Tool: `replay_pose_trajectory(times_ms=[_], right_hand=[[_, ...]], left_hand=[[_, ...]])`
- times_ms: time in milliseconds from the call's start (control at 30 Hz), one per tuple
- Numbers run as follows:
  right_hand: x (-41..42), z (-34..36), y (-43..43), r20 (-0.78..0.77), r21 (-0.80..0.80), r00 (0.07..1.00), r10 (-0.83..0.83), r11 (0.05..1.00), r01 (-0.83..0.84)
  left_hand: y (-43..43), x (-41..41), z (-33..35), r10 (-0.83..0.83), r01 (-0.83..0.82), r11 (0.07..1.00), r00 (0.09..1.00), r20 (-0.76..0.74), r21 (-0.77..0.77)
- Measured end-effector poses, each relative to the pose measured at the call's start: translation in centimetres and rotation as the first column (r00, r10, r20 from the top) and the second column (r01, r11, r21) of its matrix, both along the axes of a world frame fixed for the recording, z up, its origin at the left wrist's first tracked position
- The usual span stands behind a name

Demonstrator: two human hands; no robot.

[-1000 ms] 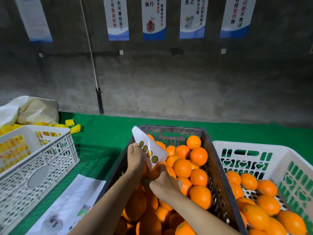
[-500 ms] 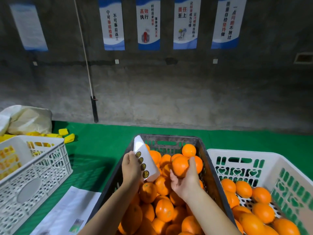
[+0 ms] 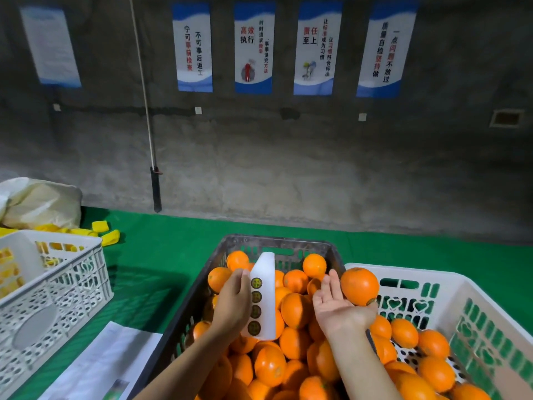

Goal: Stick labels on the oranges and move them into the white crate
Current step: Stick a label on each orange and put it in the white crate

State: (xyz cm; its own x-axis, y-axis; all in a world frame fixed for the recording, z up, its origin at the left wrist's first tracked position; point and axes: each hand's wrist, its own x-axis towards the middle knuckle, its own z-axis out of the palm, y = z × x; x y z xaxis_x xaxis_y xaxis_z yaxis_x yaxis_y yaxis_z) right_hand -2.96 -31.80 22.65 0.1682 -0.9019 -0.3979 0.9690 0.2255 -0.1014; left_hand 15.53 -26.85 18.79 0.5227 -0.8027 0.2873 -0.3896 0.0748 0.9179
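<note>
A dark crate (image 3: 277, 241) in front of me is full of oranges (image 3: 295, 310). My left hand (image 3: 233, 304) grips a white label strip (image 3: 264, 301) carrying several round stickers, held upright over those oranges. My right hand (image 3: 336, 303) is palm up with straight fingers at the dark crate's right edge. One orange (image 3: 359, 285) lies against its fingers and thumb, just over the near-left rim of the white crate (image 3: 403, 274). A dark sticker shows on that orange's underside. More oranges (image 3: 432, 342) lie inside the white crate.
Another white crate (image 3: 57, 269) stands at the left on the green mat (image 3: 161, 255), with yellow pieces (image 3: 106, 235) and a pale bag (image 3: 37, 203) behind it. Paper sheets (image 3: 101, 365) lie by the dark crate's near-left side. A grey wall with posters rises behind.
My right hand lifted an orange out of the dark crate and carried it right to the white crate's rim, its fingers opening. The left hand kept the strip and turned it more upright.
</note>
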Motion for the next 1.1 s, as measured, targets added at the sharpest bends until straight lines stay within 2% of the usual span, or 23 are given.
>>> replay_pose_trajectory(times_ms=[167, 267, 333, 367, 400, 433, 467, 500, 533, 567, 600, 633, 700, 833, 933, 1100], right_hand=[[-0.2, -0.5, -0.6, -0.001, -0.045, 1.000, -0.001, 0.999, 0.001], [-0.4, -0.6, -0.7, -0.073, -0.049, 0.997, 0.019, 0.999, -0.023], [0.0, -0.9, -0.6, -0.213, -0.039, 0.975, 0.068, 0.996, -0.078], [0.6, -1.1, -0.3, -0.360, -0.033, 0.928, 0.100, 0.992, -0.120], [1.3, -1.2, 0.1, -0.544, -0.029, 0.830, 0.120, 0.986, -0.162], [2.1, -1.2, 0.6, -0.731, -0.042, 0.676, 0.095, 0.982, -0.184], [2.8, -1.4, 1.2, -0.888, -0.116, 0.460, -0.011, 0.973, -0.201], [3.5, -2.0, 1.7, -0.961, -0.233, 0.208, -0.182, 0.937, -0.259], [3.9, -2.8, 2.0, -0.932, -0.331, -0.017, -0.362, 0.871, -0.363], [4.2, -3.5, 2.1, -0.841, -0.384, -0.175, -0.512, 0.793, -0.473], [4.3, -4.0, 2.1, -0.753, -0.388, -0.257, -0.606, 0.724, -0.570], [4.4, -4.2, 2.1, -0.689, -0.363, -0.298, -0.660, 0.671, -0.646], [4.6, -4.4, 2.2, -0.618, -0.310, -0.328, -0.715, 0.605, -0.733], [4.5, -4.3, 2.3, -0.555, -0.271, -0.351, -0.754, 0.563, -0.780], [4.7, -4.4, 2.1, -0.599, -0.263, -0.327, -0.731, 0.565, -0.782], [4.9, -4.7, 1.4, -0.633, -0.210, -0.312, -0.708, 0.545, -0.811]], left_hand=[[0.3, 0.0, 0.1, -0.019, 0.018, 1.000, 0.999, 0.035, 0.024], [0.4, -0.1, 0.3, -0.007, 0.007, 1.000, 1.000, 0.016, 0.024], [0.5, -0.1, 0.3, -0.007, 0.006, 1.000, 1.000, 0.015, 0.028], [0.6, -0.1, 0.3, -0.014, 0.014, 0.999, 1.000, 0.023, 0.037], [0.6, -0.1, 0.3, -0.022, 0.020, 0.999, 0.999, 0.039, 0.047], [0.6, -0.1, 0.4, -0.029, 0.026, 0.998, 0.998, 0.061, 0.055], [0.6, 0.0, 0.4, -0.038, 0.033, 0.998, 0.996, 0.086, 0.061], [0.6, 0.0, 0.3, -0.049, 0.042, 0.997, 0.993, 0.108, 0.064], [0.7, 0.0, 0.3, -0.062, 0.055, 0.997, 0.991, 0.122, 0.060], [0.7, 0.0, 0.3, -0.081, 0.075, 0.996, 0.989, 0.122, 0.054], [0.8, 0.0, 0.3, -0.110, 0.105, 0.993, 0.988, 0.112, 0.049], [0.8, 0.0, 0.3, -0.142, 0.138, 0.989, 0.985, 0.101, 0.048], [0.8, 0.0, 0.5, -0.197, 0.194, 0.980, 0.976, 0.095, 0.042], [0.6, 0.5, 1.0, -0.252, 0.251, 0.967, 0.968, 0.004, 0.041], [0.5, 1.1, 1.1, -0.258, 0.259, 0.965, 0.965, -0.052, 0.025], [0.3, 1.6, 0.4, -0.212, 0.212, 0.977, 0.977, 0.003, 0.000]])
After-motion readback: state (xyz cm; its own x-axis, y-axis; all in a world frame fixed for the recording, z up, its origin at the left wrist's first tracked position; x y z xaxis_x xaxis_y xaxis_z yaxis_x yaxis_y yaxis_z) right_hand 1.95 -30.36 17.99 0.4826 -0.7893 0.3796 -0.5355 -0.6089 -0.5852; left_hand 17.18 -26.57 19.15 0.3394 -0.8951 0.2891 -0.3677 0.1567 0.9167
